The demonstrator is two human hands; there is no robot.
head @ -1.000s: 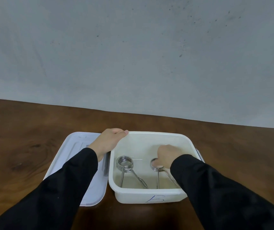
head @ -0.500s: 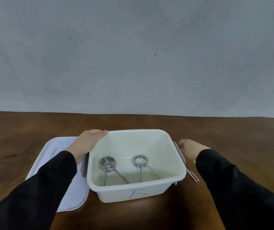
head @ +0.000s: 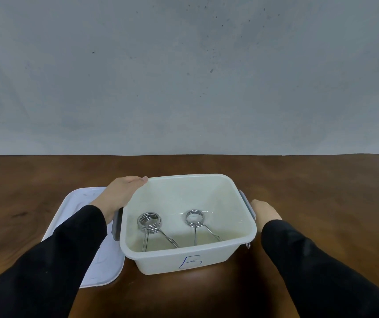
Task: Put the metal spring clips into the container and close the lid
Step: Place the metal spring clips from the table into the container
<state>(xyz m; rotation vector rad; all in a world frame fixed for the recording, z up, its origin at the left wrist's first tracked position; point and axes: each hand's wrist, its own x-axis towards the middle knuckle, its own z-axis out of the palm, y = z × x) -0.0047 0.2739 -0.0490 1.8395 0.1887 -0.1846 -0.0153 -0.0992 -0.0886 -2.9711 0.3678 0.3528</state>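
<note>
The white container [head: 206,260], marked with a blue "B" on its front, stands open on the table. Two metal spring clips lie inside, one on the left [head: 150,222] and one on the right [head: 195,218], rings pointing away from me. My left hand [head: 119,193] grips the container's left rim near the back corner. On the table against the right wall rests my right hand [head: 264,210], fingers curled down and hidden. A small metal tip of a third clip [head: 248,245] shows by the front right corner. The white lid [head: 78,207] lies flat to the left, partly under my left arm.
The brown wooden table [head: 321,191] runs back to a grey wall. Grey latches sit on the container's left side [head: 116,226] and right side [head: 247,203]. The table's right back corner is in view at the far right.
My right hand left the container, leaving the second clip inside, and came down on the table to the right over a third clip. The left hand stayed on the rim.
</note>
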